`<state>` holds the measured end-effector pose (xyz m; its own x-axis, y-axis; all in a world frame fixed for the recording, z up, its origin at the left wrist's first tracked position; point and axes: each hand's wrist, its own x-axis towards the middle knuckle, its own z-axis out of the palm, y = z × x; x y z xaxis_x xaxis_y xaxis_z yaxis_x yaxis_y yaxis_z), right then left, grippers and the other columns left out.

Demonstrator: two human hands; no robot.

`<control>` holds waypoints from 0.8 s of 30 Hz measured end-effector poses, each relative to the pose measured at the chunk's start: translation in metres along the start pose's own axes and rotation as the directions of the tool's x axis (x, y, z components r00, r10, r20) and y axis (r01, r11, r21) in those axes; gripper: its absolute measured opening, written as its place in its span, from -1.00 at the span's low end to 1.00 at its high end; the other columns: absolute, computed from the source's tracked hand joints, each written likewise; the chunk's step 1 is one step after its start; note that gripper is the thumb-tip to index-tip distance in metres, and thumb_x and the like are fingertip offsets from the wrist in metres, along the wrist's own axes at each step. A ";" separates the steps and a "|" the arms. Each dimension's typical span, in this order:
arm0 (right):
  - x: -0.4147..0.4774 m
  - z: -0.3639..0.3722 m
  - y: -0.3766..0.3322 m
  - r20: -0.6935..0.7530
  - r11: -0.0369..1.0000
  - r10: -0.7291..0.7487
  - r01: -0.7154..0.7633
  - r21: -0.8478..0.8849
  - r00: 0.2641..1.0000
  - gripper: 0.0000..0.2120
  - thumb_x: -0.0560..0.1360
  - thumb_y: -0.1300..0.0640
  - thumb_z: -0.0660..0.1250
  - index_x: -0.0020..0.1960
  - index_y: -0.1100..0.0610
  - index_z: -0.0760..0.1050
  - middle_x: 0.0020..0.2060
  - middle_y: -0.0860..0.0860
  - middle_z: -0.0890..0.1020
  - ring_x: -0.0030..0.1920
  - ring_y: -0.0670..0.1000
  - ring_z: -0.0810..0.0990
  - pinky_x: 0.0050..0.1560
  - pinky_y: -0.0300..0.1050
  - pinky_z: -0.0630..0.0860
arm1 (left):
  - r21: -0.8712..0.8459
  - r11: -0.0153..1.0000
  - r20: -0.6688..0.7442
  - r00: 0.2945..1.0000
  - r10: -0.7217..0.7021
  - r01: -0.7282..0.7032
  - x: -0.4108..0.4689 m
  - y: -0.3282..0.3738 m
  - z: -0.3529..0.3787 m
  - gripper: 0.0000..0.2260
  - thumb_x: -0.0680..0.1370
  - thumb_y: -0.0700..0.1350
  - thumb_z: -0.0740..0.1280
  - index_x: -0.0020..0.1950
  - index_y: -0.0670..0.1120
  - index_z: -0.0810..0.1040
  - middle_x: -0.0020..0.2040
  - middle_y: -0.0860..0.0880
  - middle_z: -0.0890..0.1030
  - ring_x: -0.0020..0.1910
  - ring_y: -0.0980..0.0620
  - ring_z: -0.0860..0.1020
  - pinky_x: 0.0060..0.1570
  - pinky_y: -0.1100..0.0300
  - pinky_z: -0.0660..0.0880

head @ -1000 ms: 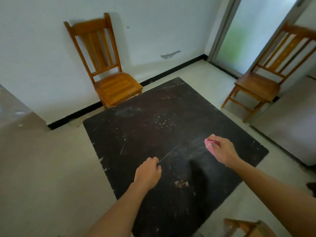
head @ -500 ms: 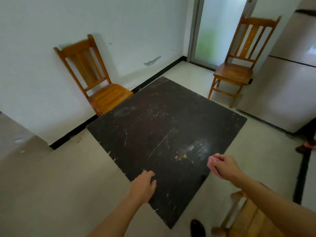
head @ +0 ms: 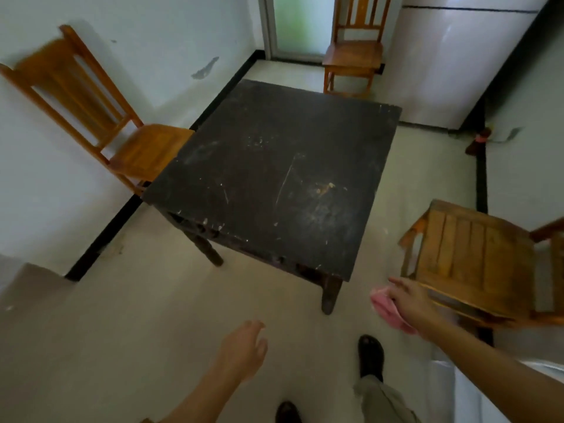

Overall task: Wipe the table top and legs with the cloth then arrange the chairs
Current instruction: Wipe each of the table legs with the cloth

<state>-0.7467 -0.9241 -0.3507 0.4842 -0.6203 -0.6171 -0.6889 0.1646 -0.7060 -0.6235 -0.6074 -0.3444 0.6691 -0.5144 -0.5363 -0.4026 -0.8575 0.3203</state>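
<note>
A square black table (head: 274, 166) with a scratched, dusty top stands in the middle of the room; two of its legs show at the near edge. My right hand (head: 410, 303) holds a pink cloth (head: 386, 309) in the air, just right of the table's near right leg (head: 331, 293) and beside a wooden chair (head: 476, 264). My left hand (head: 244, 351) hangs over the floor in front of the table with loose fingers and holds nothing. A second wooden chair (head: 91, 117) leans at the left wall, its seat touching the table's corner. A third chair (head: 354, 53) stands behind the table.
A white cabinet (head: 451, 62) stands at the back right beside a frosted door (head: 297, 25). My dark shoes (head: 370, 357) are on the pale floor in front of the table. A grey surface (head: 27, 294) shows at the left edge.
I have stepped back from the table. Both hands left the table top: the left one now hangs over the floor, the right one dropped with the cloth to the near right corner.
</note>
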 end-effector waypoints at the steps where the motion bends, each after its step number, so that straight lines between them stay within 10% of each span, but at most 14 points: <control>1: -0.004 0.001 0.020 0.002 0.999 0.032 -0.032 -0.007 0.999 -0.83 0.56 0.25 0.23 0.14 0.14 0.42 -0.31 0.25 0.61 -0.29 0.29 0.60 -0.24 0.09 0.52 | 0.017 1.000 0.024 1.000 0.004 -0.005 -0.005 -0.004 0.010 -0.66 0.64 0.01 0.11 0.42 0.03 0.31 0.37 0.01 0.42 0.31 0.03 0.43 0.23 0.21 0.32; 6: -0.031 -0.006 0.081 -0.022 0.974 0.203 -0.200 0.101 0.979 -0.87 0.51 0.24 0.31 -0.15 0.30 0.55 -0.29 0.34 0.64 -0.31 0.23 0.57 -0.25 0.07 0.46 | 0.033 0.998 0.100 0.994 0.044 -0.047 -0.012 -0.002 0.058 -0.66 0.64 0.01 0.12 0.41 0.02 0.33 0.34 0.01 0.45 0.29 0.04 0.44 0.21 0.22 0.34; 13: 0.008 -0.003 0.163 0.368 0.914 0.378 -0.406 0.000 0.850 -0.75 0.47 0.15 0.24 -0.38 0.16 0.43 -0.40 0.18 0.48 -0.51 0.02 0.36 -0.48 -0.25 0.22 | 0.016 0.999 0.101 0.994 0.041 -0.043 0.032 0.019 0.134 -0.62 0.64 -0.05 0.15 0.46 -0.06 0.28 0.37 -0.08 0.41 0.31 -0.03 0.42 0.22 0.18 0.33; 18: 0.102 0.041 0.204 0.097 0.979 0.169 -0.178 0.097 0.981 -0.75 0.52 0.35 0.28 0.18 0.27 0.56 -0.02 0.20 0.66 -0.24 0.06 0.63 -0.33 -0.17 0.50 | 0.015 0.990 -0.150 0.979 0.140 -0.139 0.115 0.028 0.184 -0.59 0.58 -0.09 0.26 0.42 -0.15 0.36 0.33 -0.16 0.43 0.26 -0.16 0.43 0.24 0.05 0.38; 24: 0.209 0.106 0.166 -0.086 0.962 -0.214 0.225 0.153 0.973 -0.80 0.62 0.30 0.20 0.16 0.08 0.43 -0.12 0.01 0.57 -0.17 -0.03 0.61 -0.17 -0.25 0.61 | 0.192 0.955 -0.518 0.803 0.293 -0.224 0.229 0.028 0.218 -0.53 0.59 -0.02 0.22 0.46 -0.16 0.28 0.39 -0.23 0.38 0.36 -0.21 0.35 0.30 -0.10 0.39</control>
<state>-0.7023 -0.9451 -0.6337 0.5720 -0.7047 -0.4198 -0.4713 0.1365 -0.8714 -0.6174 -0.7494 -0.6284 0.7433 -0.6655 0.0677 -0.6550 -0.7034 0.2761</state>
